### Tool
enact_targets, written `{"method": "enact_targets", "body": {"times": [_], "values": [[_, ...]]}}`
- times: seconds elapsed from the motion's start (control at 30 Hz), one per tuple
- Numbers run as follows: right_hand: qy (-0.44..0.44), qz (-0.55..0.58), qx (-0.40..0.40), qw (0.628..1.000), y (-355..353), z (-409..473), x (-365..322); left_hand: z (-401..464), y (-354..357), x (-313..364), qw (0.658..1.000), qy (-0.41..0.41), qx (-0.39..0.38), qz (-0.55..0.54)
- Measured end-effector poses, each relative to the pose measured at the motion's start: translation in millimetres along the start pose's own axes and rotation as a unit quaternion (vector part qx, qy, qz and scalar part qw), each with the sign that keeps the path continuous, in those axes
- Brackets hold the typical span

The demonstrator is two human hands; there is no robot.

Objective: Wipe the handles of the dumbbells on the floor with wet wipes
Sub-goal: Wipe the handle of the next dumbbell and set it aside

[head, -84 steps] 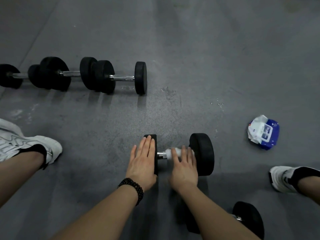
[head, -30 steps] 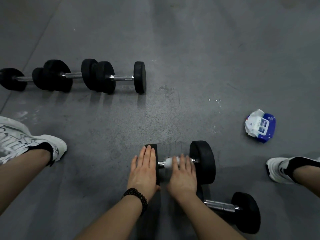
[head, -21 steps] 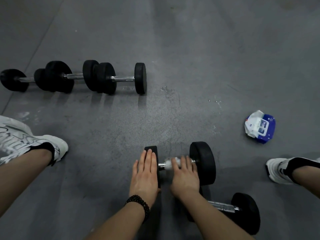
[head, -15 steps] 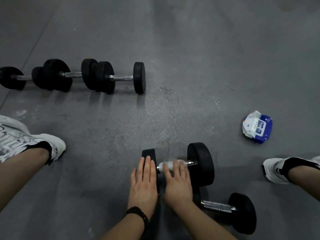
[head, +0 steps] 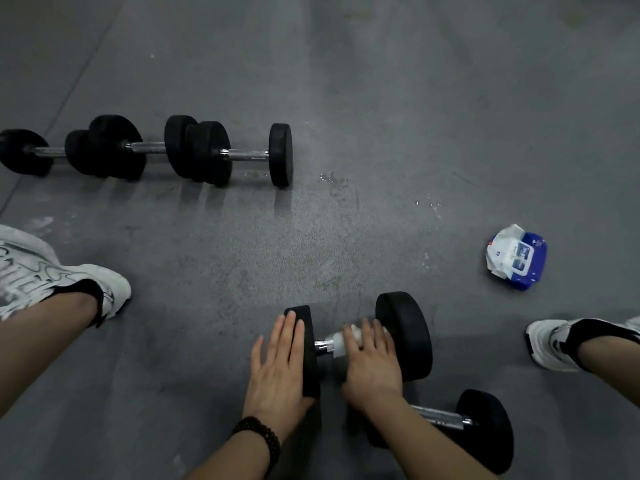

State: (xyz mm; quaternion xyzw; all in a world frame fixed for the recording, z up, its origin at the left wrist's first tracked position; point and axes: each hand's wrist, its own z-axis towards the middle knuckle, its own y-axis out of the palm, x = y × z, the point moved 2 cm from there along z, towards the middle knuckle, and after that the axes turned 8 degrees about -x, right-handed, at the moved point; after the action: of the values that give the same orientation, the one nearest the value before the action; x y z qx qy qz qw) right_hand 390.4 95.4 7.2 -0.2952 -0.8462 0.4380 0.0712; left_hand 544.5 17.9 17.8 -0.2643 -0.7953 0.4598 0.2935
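So the black round-plated dumbbell with a chrome handle (head: 360, 341) sits on the grey floor (head: 381, 116) right in front. The right hand (head: 372, 363) is wrapped over the white wet wipe (head: 341, 342) on the handle; the left hand (head: 278, 372) lies flat, fingers straight, on the left plate. If that flat hand slips, the dumbbell could roll and the wipe bunch up. Count: five dumbbells I think (the far row overlaps), one blue-and-white wipes pack (head: 516, 257).
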Motion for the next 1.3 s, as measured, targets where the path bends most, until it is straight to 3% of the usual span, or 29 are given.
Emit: {"method": "enact_targets", "body": {"times": [0.13,0.27,0.43,0.6,0.77,0.87,0.93,1.1,1.23,1.3], "values": [[-0.093,-0.018,-0.027,0.995,7,-7,-18,2,1,2,0.999,-0.028,-0.031,-0.007],[0.019,0.003,-0.001,1.0,1,-2,-3,-2,3,7,0.999,-0.034,-0.026,-0.029],[-0.081,0.0,-0.029,0.996,9,-10,-15,-2,7,6,0.999,-0.038,-0.021,-0.02],[0.022,0.043,0.034,0.998,5,-6,-1,-4,8,6,0.999,-0.034,-0.015,-0.024],[-0.091,0.015,-0.007,0.996,21,-11,-13,-4,9,5,0.999,-0.027,-0.005,-0.031],[-0.023,0.028,0.044,0.998,24,-5,3,-5,10,4,0.999,-0.024,0.003,-0.027],[0.02,0.053,0.033,0.998,23,-6,0,-6,12,6,0.999,-0.026,0.0,-0.025],[-0.08,0.004,-0.013,0.997,32,-12,-10,-5,9,6,0.999,-0.029,-0.015,-0.043],[0.005,0.038,0.049,0.998,17,-12,1,-6,3,11,0.999,-0.039,-0.001,-0.016],[-0.015,0.052,0.04,0.998,17,-10,-6,-4,2,11,0.999,-0.036,-0.013,-0.004]]}}
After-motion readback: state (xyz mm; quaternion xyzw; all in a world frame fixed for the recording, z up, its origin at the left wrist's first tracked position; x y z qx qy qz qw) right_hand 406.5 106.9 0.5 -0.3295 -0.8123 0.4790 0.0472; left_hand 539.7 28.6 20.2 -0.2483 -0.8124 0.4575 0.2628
